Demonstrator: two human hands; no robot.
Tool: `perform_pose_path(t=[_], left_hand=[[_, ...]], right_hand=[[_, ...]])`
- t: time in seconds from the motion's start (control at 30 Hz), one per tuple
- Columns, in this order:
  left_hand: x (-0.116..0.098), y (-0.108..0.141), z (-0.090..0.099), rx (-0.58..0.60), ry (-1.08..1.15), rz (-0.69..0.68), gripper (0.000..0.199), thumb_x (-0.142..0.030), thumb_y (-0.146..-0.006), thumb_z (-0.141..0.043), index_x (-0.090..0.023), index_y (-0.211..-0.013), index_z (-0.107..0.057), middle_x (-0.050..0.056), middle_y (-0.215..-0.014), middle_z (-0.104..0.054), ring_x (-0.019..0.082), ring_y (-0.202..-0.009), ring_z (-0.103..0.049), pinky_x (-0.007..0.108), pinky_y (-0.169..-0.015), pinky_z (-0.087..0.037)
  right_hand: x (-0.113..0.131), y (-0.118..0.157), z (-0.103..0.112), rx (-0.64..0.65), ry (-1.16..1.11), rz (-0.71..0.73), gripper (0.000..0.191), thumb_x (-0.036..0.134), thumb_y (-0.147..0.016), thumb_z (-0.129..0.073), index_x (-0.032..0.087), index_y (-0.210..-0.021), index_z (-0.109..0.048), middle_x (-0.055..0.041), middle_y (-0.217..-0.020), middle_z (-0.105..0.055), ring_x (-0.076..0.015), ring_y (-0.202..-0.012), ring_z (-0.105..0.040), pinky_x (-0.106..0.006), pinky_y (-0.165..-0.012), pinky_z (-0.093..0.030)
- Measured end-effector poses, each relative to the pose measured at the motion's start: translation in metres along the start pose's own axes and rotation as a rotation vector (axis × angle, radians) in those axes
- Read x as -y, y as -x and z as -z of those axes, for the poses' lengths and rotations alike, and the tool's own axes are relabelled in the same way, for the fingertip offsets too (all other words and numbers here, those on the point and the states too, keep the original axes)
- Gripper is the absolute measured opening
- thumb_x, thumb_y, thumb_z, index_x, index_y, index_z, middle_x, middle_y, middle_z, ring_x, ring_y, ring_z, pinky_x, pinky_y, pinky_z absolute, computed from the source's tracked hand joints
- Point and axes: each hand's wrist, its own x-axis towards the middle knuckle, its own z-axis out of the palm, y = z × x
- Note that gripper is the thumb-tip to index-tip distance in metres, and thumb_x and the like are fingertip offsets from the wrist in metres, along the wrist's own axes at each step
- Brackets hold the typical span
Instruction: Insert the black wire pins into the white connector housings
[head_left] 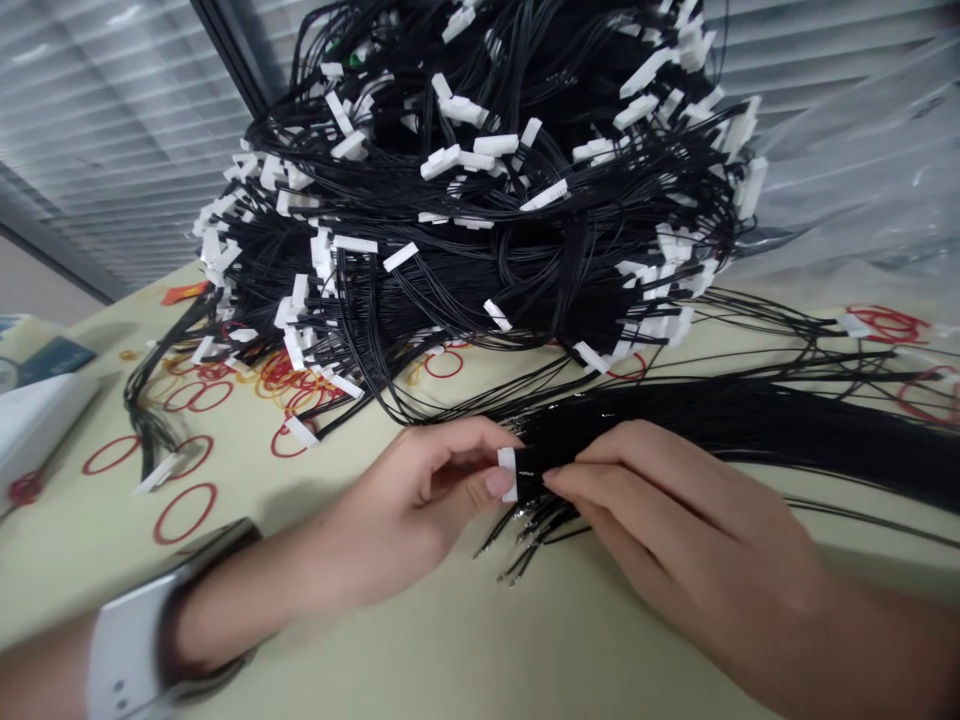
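Note:
A small white connector [508,474] is pinched between the thumb and fingers of my left hand [427,490], which wears a watch [202,590] at the wrist. Just right of it, my right hand [690,540] has its fingertips pressed together at a black wire near the connector; the held piece is mostly hidden. Under and behind both hands lies a thick bundle of black wires [810,425] running off to the right. Loose wire ends with metal tips [525,530] stick out below the connector.
Behind my hands rises a large heap of black cables [465,270] with white connectors. Red rubber bands [185,513] lie at the left. A clear plastic bag [862,190] is at the right, a white box [41,430] at the left edge.

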Motion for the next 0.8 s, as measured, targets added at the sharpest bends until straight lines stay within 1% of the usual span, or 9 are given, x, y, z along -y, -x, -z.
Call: perform_pose_path(t=[0.13,0.27,0.33,0.4,0.5,0.6,0.7,0.77,0.8], left_hand=[[-0.002,-0.0007,-0.0008,0.018,-0.01,0.007,0.009,-0.021,-0.086,-0.046,-0.015,-0.086,-0.052,-0.003,-0.068,-0.043,0.008,-0.06,-0.037,0.016,-0.051,-0.032],[-0.0035,0.0,-0.0005,0.045,-0.045,-0.007,0.01,-0.02,-0.087,-0.044,-0.015,-0.085,-0.053,-0.004,-0.065,-0.04,0.008,-0.058,-0.035,0.016,-0.048,-0.029],[-0.0033,0.0007,0.0001,0.055,-0.062,-0.009,0.01,-0.019,-0.087,-0.044,-0.015,-0.085,-0.053,-0.004,-0.065,-0.04,0.008,-0.058,-0.034,0.016,-0.048,-0.029],[-0.003,0.001,0.0008,0.059,-0.072,-0.02,0.011,-0.019,-0.087,-0.044,-0.015,-0.085,-0.054,-0.004,-0.066,-0.041,0.008,-0.058,-0.035,0.017,-0.048,-0.029],[-0.0034,0.0002,0.0019,0.081,-0.087,-0.046,0.009,-0.017,-0.085,-0.048,-0.015,-0.083,-0.057,-0.003,-0.067,-0.046,0.008,-0.06,-0.039,0.017,-0.05,-0.032],[-0.0053,-0.0004,0.0027,0.112,-0.112,-0.058,0.008,-0.014,-0.083,-0.052,-0.014,-0.08,-0.059,-0.001,-0.07,-0.054,0.009,-0.064,-0.046,0.017,-0.055,-0.036],[-0.0057,0.0,0.0021,0.114,-0.116,-0.063,0.007,-0.015,-0.082,-0.053,-0.014,-0.079,-0.06,0.0,-0.071,-0.056,0.01,-0.064,-0.048,0.018,-0.055,-0.038],[-0.0039,0.0005,0.0008,0.095,-0.093,-0.061,0.008,-0.018,-0.083,-0.053,-0.015,-0.081,-0.06,0.0,-0.071,-0.055,0.01,-0.064,-0.047,0.019,-0.054,-0.038],[-0.0026,0.0007,0.0,0.079,-0.078,-0.06,0.01,-0.02,-0.083,-0.052,-0.015,-0.082,-0.06,0.0,-0.071,-0.054,0.01,-0.063,-0.046,0.019,-0.053,-0.037]], right_hand=[[-0.0003,-0.0006,-0.0012,0.01,-0.037,-0.006,0.025,0.01,-0.088,-0.034,0.015,-0.085,-0.058,-0.0048,-0.073,-0.052,-0.0137,-0.07,-0.051,-0.028,-0.058,-0.043],[-0.0003,-0.0006,-0.0017,-0.022,-0.058,0.004,0.019,0.01,-0.087,-0.039,0.012,-0.087,-0.057,-0.0049,-0.074,-0.051,-0.0135,-0.07,-0.049,-0.028,-0.056,-0.039],[-0.0002,0.0002,-0.0012,-0.019,-0.097,-0.004,0.017,0.01,-0.087,-0.04,0.013,-0.088,-0.056,-0.0041,-0.074,-0.05,-0.0126,-0.07,-0.048,-0.028,-0.056,-0.038],[0.0,0.0014,-0.0008,-0.015,-0.127,-0.018,0.016,0.01,-0.087,-0.041,0.014,-0.09,-0.056,-0.0031,-0.075,-0.05,-0.0115,-0.071,-0.047,-0.026,-0.057,-0.037],[0.0002,0.0034,-0.0015,-0.032,-0.125,0.0,0.015,0.009,-0.086,-0.043,0.016,-0.091,-0.056,-0.0018,-0.078,-0.051,-0.0104,-0.072,-0.046,-0.025,-0.058,-0.036],[0.0003,0.0042,-0.0026,-0.046,-0.111,0.028,0.016,0.009,-0.086,-0.042,0.016,-0.087,-0.057,-0.0012,-0.075,-0.051,-0.0099,-0.068,-0.046,-0.025,-0.055,-0.035],[0.0023,0.0034,0.0,-0.023,-0.091,0.042,0.017,0.009,-0.085,-0.042,0.016,-0.084,-0.058,-0.0016,-0.075,-0.053,-0.0103,-0.066,-0.047,-0.025,-0.054,-0.036],[0.0053,0.0024,0.0045,-0.022,-0.097,0.037,0.019,0.009,-0.085,-0.041,0.016,-0.082,-0.058,-0.0022,-0.077,-0.056,-0.0114,-0.069,-0.048,-0.026,-0.057,-0.039],[0.0071,0.0019,0.007,-0.034,-0.109,0.05,0.02,0.01,-0.086,-0.039,0.016,-0.082,-0.058,-0.0025,-0.079,-0.058,-0.0122,-0.073,-0.05,-0.027,-0.061,-0.04]])
